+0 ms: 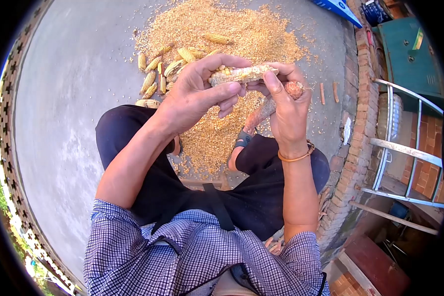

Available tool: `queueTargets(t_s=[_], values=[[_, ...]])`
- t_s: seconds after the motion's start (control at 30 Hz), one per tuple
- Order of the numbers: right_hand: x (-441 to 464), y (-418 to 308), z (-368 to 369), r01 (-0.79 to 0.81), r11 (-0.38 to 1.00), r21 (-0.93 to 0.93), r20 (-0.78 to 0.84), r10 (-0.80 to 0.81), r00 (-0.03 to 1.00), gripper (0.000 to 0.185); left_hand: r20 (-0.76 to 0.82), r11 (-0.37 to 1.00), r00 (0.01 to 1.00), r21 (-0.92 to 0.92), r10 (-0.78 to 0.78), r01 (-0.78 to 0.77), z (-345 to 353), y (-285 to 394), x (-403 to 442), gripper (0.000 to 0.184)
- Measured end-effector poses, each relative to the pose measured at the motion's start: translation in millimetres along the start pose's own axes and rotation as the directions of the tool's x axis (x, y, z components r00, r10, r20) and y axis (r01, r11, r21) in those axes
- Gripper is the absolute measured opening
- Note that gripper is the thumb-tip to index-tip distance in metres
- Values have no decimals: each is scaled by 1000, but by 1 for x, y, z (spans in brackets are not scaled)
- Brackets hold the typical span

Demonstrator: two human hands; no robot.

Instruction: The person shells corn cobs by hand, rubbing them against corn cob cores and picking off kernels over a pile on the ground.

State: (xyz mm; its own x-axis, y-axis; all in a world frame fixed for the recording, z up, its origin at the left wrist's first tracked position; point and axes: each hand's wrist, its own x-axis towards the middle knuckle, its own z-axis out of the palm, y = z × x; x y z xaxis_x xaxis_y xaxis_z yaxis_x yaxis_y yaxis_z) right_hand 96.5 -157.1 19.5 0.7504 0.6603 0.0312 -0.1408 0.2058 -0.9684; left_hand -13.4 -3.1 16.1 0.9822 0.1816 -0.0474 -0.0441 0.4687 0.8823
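Note:
A partly stripped corn cob [244,74] is held level between my two hands, with some kernels left on its left part. My left hand [200,93] grips its left end, thumb below and fingers over and behind it. My right hand [288,103] pinches the right end with thumb and fingers. The same hand also holds a bare reddish cob [265,111], which slants down to the left from the palm. Beneath the hands lies a wide pile of loose kernels [207,140]. Several unshelled ears [149,81] lie left of the pile.
Two thin cobs [322,93] lie on the concrete floor [69,108] at the right. A low brick edge [361,108] runs beside a metal rail frame [404,148] and a green cabinet [409,54]. My legs and sandalled feet flank the kernels. Cobs also lie by my right thigh.

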Motion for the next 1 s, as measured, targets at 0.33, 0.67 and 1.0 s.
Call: queueTargets(t_s=[0.33, 0.67, 1.0], values=[[1, 0, 6, 63, 998, -8, 3, -63, 998, 21, -75, 958, 994, 280, 77, -53, 6, 7, -3, 36], [1, 2, 4, 80, 996, -35, 55, -78, 995, 18, -68, 929, 994, 366, 84, -54, 1, 4, -4, 24], [0, -1, 5, 100, 994, -43, 55, -98, 994, 19, -78, 996, 997, 89, 17, -10, 0, 5, -2, 32]])
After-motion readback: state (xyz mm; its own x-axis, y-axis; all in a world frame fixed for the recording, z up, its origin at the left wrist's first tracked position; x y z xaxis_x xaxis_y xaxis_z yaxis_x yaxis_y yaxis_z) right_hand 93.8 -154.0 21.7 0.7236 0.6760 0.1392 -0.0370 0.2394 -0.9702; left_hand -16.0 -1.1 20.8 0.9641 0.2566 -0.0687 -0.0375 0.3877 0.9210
